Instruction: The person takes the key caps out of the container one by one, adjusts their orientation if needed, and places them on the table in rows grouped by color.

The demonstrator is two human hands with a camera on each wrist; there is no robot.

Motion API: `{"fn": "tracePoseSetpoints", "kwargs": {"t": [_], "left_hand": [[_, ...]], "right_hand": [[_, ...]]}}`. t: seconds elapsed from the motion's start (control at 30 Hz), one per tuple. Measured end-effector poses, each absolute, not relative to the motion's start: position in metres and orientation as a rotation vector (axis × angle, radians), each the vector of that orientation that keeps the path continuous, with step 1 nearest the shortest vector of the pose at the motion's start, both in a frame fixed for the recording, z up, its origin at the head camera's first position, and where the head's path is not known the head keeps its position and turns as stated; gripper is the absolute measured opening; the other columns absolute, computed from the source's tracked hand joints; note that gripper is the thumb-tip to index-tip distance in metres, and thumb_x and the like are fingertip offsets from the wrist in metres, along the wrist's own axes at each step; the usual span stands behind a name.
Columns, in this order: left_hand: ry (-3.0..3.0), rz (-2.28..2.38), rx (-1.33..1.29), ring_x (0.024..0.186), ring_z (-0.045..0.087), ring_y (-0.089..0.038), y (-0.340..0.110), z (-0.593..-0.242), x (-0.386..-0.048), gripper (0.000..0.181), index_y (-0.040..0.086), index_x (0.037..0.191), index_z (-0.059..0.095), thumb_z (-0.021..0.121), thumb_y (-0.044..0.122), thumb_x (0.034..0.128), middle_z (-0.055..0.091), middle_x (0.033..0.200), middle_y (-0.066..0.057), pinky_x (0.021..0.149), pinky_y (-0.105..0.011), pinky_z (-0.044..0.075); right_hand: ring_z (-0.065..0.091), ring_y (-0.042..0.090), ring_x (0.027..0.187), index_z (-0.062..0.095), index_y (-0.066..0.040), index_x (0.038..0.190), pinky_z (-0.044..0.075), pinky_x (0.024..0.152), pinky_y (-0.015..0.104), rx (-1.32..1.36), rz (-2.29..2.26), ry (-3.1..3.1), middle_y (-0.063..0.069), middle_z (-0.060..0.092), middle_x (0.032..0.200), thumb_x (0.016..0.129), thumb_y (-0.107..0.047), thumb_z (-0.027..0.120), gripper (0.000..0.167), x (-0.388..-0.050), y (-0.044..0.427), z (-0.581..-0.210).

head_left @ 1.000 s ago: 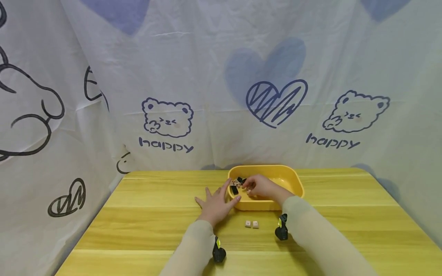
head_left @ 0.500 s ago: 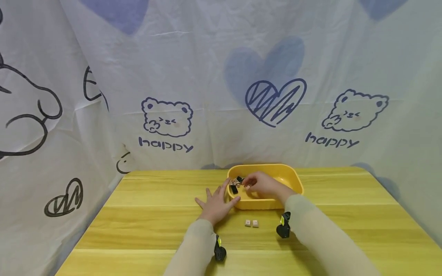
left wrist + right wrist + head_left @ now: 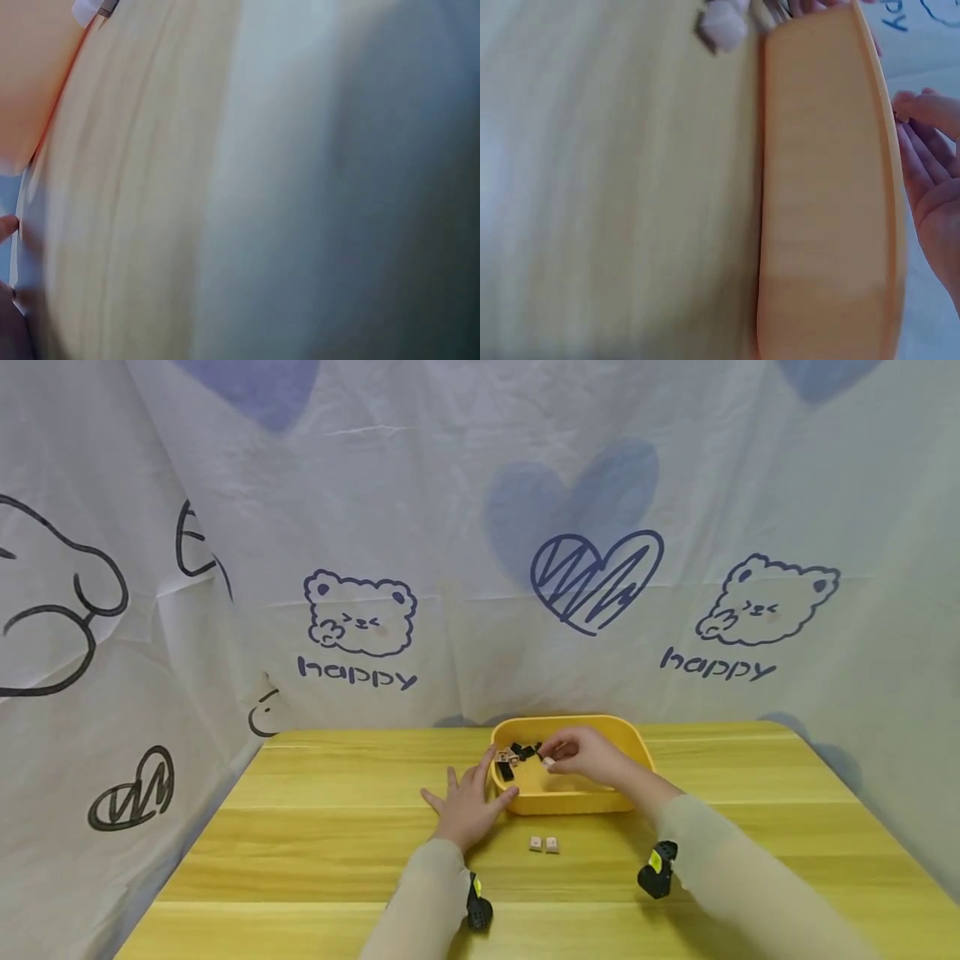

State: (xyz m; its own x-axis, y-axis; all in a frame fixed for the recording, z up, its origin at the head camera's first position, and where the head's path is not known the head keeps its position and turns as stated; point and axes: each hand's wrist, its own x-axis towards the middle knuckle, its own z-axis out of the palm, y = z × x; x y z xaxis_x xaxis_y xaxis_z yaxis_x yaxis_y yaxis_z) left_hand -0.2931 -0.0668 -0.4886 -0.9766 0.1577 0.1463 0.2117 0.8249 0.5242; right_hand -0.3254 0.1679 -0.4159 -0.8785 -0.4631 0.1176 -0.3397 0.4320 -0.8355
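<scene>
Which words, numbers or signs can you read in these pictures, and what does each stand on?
"happy": backdrop cloth, under the left bear drawing.
"happy": same cloth, under the right bear drawing.
"py", a word's end: cloth in the right wrist view.
Black E-like mark, cloth's left: cut off, uncertain.
Marks on two pale pieces: too small to read.

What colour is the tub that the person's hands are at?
The tub is plain yellow; it shows best in the head view.
</scene>
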Motion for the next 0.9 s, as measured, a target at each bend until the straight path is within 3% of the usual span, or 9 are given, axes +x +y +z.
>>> {"fn": "tracePoseSetpoints", "kwargs": {"t": [0.27, 0.5, 0.77, 0.9], "left_hand": [[-2.931, -0.862, -0.295, 0.140, 0.012, -0.052, -0.068, -0.489, -0.295, 0.080, 0.043, 0.156, 0.009, 0.044, 0.072, 0.0891, 0.038, 0.153, -0.008, 0.094, -0.079, -0.015], [-2.933, -0.857, -0.322, 0.140, 0.013, -0.054, -0.069, -0.489, -0.292, 0.084, 0.037, 0.157, 0.008, 0.046, 0.070, 0.0899, 0.035, 0.154, -0.008, 0.096, -0.078, -0.015], [-2.922, -0.892, -0.361, 0.139, 0.010, -0.054, -0.074, -0.490, -0.290, 0.080, 0.037, 0.157, 0.009, 0.042, 0.069, 0.0918, 0.035, 0.154, -0.011, 0.099, -0.076, -0.015], [-2.906, -0.992, -0.357, 0.140, 0.008, -0.055, -0.077, -0.490, -0.292, 0.076, 0.039, 0.157, 0.010, 0.046, 0.063, 0.0943, 0.035, 0.154, -0.006, 0.098, -0.075, -0.018]], "right_hand": [[0.067, 0.028, 0.094, 0.069, 0.004, 0.105, 0.058, 0.075, 0.032, -0.700, -1.545, 2.519, 0.019, 0.066, 0.107, 0.083, 0.004, 0.073, 0.022, -0.296, 0.182, -0.409], [0.065, 0.021, 0.088, 0.074, -0.006, 0.102, 0.056, 0.077, 0.029, -0.745, -1.414, 2.592, 0.003, 0.069, 0.096, 0.083, -0.010, 0.078, 0.020, -0.268, 0.187, -0.405], [0.065, 0.019, 0.083, 0.070, 0.006, 0.103, 0.057, 0.074, 0.027, -0.747, -1.453, 2.480, 0.006, 0.068, 0.093, 0.081, 0.001, 0.076, 0.023, -0.243, 0.193, -0.416], [0.065, 0.018, 0.083, 0.071, 0.005, 0.101, 0.056, 0.073, 0.026, -0.757, -1.420, 2.502, 0.006, 0.067, 0.094, 0.079, 0.004, 0.075, 0.022, -0.236, 0.193, -0.426]]}}
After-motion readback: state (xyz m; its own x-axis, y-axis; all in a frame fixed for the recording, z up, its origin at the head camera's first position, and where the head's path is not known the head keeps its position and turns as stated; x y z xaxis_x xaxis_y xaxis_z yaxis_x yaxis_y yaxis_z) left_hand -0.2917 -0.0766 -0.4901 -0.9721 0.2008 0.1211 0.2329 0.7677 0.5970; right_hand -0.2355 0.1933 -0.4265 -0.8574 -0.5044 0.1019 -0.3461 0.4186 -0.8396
